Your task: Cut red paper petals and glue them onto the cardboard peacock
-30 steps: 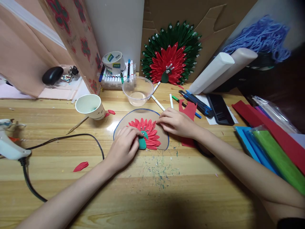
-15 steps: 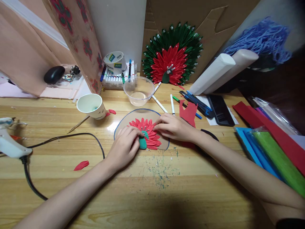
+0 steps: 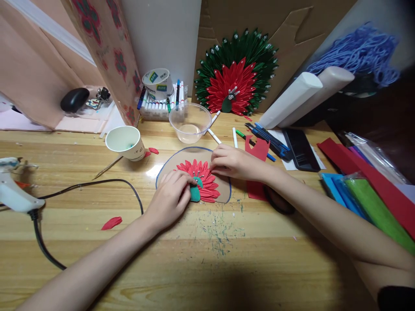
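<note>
A half-round cardboard piece (image 3: 173, 160) with a blue-marked edge lies flat on the wooden table. On it sits a paper peacock: a fan of red paper petals (image 3: 209, 192) around a green paper body (image 3: 195, 194), with small pearl-tipped stalks. My left hand (image 3: 171, 194) covers the fan's left side; its fingers are curled together, tips at the top of the green body. From the right, my right hand (image 3: 235, 162) pinches at the fan's upper right edge, on a red petal mostly hidden by the fingertips.
A glue gun (image 3: 17, 192) with its black cable lies left. Behind are a paper cup (image 3: 125, 142), a clear bowl (image 3: 190, 125), markers and a larger finished peacock (image 3: 235, 77). Red paper (image 3: 257, 149), a box cutter (image 3: 270, 140) and a phone (image 3: 300, 149) lie right.
My right hand has shifted very slightly, its fingers still at the petals' edge. My left hand keeps its place. The view has tilted a little.
</note>
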A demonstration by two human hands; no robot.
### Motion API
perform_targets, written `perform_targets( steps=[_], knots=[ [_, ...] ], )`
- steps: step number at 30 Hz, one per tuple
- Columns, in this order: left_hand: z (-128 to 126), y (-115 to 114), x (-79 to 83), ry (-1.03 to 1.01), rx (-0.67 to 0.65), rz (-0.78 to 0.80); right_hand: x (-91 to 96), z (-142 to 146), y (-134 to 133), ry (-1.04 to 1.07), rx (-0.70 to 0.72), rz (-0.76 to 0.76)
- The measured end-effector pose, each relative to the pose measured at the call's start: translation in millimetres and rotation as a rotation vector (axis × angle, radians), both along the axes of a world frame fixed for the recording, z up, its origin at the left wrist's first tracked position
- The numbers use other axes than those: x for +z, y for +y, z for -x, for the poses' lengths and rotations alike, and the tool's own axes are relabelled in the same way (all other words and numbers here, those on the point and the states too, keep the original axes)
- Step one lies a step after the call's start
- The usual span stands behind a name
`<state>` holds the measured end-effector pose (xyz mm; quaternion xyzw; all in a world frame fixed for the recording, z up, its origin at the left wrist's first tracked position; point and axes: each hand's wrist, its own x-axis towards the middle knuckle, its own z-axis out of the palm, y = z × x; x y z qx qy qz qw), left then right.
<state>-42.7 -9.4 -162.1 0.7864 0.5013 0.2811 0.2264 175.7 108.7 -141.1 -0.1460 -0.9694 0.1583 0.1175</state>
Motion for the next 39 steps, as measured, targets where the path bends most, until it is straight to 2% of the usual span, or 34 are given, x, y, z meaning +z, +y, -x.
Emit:
perform_targets(
  steps=[22,39],
  knots=[
    [0,-1,0.9,0.002,-0.008,0.001,5.2,8,5,-0.046,0.065,0.003],
    [0,-1,-0.5,0.023,0.001,-0.004,5.6,10,11,-0.062,0.047,0.177]
  ],
)
